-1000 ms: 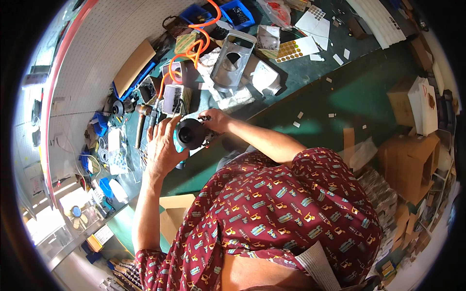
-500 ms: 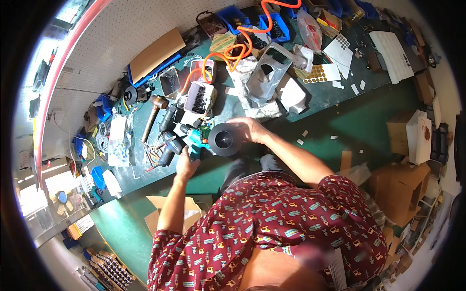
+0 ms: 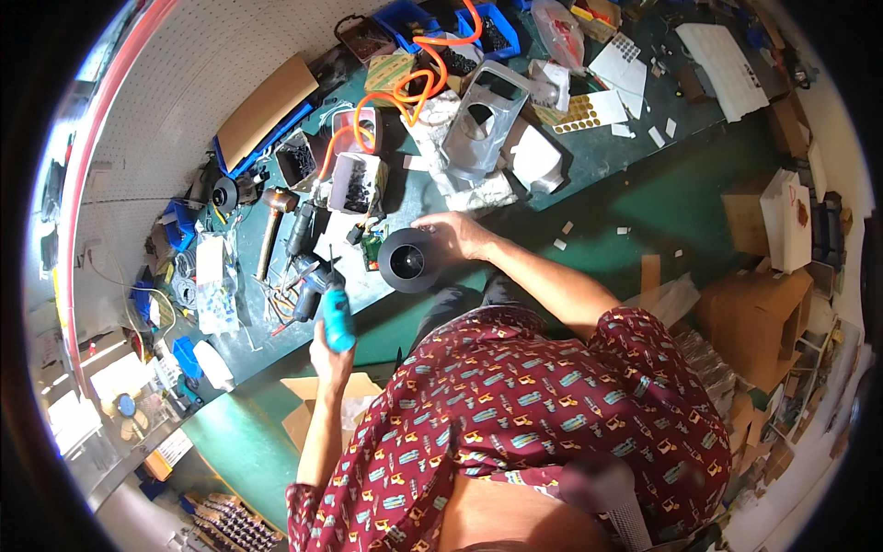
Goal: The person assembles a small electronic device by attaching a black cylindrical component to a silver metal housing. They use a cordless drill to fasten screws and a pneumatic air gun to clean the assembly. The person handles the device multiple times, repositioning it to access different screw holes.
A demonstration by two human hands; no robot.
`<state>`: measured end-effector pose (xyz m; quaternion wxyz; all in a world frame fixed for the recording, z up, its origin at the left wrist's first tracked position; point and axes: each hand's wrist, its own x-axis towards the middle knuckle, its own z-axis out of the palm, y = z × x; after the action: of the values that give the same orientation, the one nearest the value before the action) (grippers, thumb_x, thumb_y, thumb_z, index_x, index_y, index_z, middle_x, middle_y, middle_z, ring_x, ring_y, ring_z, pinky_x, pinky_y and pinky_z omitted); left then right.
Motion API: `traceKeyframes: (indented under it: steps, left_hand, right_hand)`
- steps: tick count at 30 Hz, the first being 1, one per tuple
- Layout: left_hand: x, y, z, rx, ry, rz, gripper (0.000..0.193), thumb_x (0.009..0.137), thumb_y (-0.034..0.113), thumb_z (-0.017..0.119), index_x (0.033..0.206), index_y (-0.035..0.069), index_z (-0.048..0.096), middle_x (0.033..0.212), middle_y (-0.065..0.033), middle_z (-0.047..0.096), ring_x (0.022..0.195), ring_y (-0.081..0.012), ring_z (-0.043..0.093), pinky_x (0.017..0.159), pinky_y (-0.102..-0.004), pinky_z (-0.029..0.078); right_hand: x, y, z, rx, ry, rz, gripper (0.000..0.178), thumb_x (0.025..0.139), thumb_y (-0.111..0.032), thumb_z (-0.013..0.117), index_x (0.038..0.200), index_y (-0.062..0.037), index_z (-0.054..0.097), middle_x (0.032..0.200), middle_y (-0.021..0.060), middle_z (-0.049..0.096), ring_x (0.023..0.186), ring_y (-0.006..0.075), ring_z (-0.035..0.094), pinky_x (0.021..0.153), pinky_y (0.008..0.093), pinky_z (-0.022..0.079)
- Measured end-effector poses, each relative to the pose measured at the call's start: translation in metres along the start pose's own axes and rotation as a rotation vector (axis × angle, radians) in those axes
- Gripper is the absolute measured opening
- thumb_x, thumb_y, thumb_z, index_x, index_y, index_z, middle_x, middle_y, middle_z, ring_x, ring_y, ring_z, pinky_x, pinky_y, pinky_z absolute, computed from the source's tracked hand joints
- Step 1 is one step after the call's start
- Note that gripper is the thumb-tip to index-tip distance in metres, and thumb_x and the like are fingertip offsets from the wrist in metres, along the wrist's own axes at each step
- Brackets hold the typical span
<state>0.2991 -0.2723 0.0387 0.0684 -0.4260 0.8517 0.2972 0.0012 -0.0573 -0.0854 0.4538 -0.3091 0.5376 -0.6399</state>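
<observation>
My left hand (image 3: 329,357) is closed round the grip of a teal cordless screwdriver (image 3: 338,317), held over the bench's near edge. Its thin bit points toward the far side. My right hand (image 3: 457,236) grips the rim of a round black funnel-like part (image 3: 390,258) with a hole in its middle. That part is held just in front of me, its wide face turned up. Beyond the screwdriver lie a dark power drill (image 3: 301,230) and a second one, dark blue (image 3: 311,293). Some right-hand fingers are hidden behind the part.
A hammer (image 3: 270,241) lies on the left of the green bench. Farther back stand a bin of black pieces (image 3: 357,184), an orange air hose (image 3: 432,85) and a grey metal housing (image 3: 478,124). Cardboard boxes (image 3: 750,317) stand at the right.
My left hand has lifted the teal screwdriver away from the dark drills, moving left and toward me, and turned its bit to the far side. My right hand still holds the black part.
</observation>
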Motion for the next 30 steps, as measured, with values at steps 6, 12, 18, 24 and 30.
traceKeyframes:
  steps: [6, 12, 18, 24, 30]
  left_hand:
    - [-0.058, 0.049, -0.12, -0.274, -0.003, -0.028, 0.013, 0.088, 0.009, 0.065, 0.1, 0.006, 0.066, 0.09, -0.0013, 0.063, 0.082, -0.0138, 0.06, 0.078, -0.0323, 0.049]
    - [-0.056, 0.105, -0.142, -0.342, 0.078, -0.075, 0.021, 0.085, 0.014, 0.071, 0.102, 0.004, 0.066, 0.087, -0.0043, 0.066, 0.079, -0.0157, 0.063, 0.074, -0.0339, 0.052]
    - [-0.003, 0.156, -0.144, -0.208, -0.172, 0.14, 0.02, 0.091, 0.019, 0.069, 0.102, 0.003, 0.065, 0.08, -0.0035, 0.063, 0.073, -0.0145, 0.06, 0.07, -0.0303, 0.048]
    - [0.041, 0.193, -0.134, -0.067, -0.326, 0.077, 0.027, 0.087, 0.024, 0.072, 0.103, 0.004, 0.066, 0.08, -0.0025, 0.063, 0.072, -0.011, 0.058, 0.067, -0.0292, 0.047]
    - [0.062, 0.206, -0.13, -0.061, -0.442, -0.044, 0.028, 0.086, 0.026, 0.071, 0.101, 0.003, 0.067, 0.077, -0.0031, 0.064, 0.069, -0.012, 0.06, 0.065, -0.0288, 0.048]
  right_hand:
    - [0.004, 0.008, 0.008, -0.07, 0.063, -0.022, 0.045, 0.083, 0.01, 0.064, 0.126, -0.0011, 0.063, 0.117, 0.0159, 0.07, 0.1, 0.0212, 0.068, 0.086, 0.0323, 0.054]
    - [0.007, 0.011, 0.016, -0.091, 0.158, -0.054, 0.035, 0.083, 0.0, 0.072, 0.117, -0.0032, 0.068, 0.111, 0.0183, 0.072, 0.101, 0.0244, 0.069, 0.088, 0.0356, 0.054]
    - [0.003, -0.004, 0.025, -0.277, 0.21, -0.046, 0.057, 0.083, -0.014, 0.076, 0.131, -0.007, 0.045, 0.126, 0.0219, 0.061, 0.117, 0.0344, 0.062, 0.1, 0.0412, 0.048]
    - [-0.007, -0.027, 0.032, -0.449, 0.313, 0.024, 0.053, 0.082, -0.019, 0.078, 0.124, -0.0073, 0.048, 0.139, 0.02, 0.049, 0.118, 0.0389, 0.056, 0.101, 0.0458, 0.047]
    - [-0.007, -0.018, 0.039, -0.61, 0.334, -0.188, 0.045, 0.085, -0.015, 0.073, 0.126, -0.0076, 0.057, 0.158, 0.0161, 0.028, 0.135, 0.0413, 0.042, 0.108, 0.0485, 0.042]
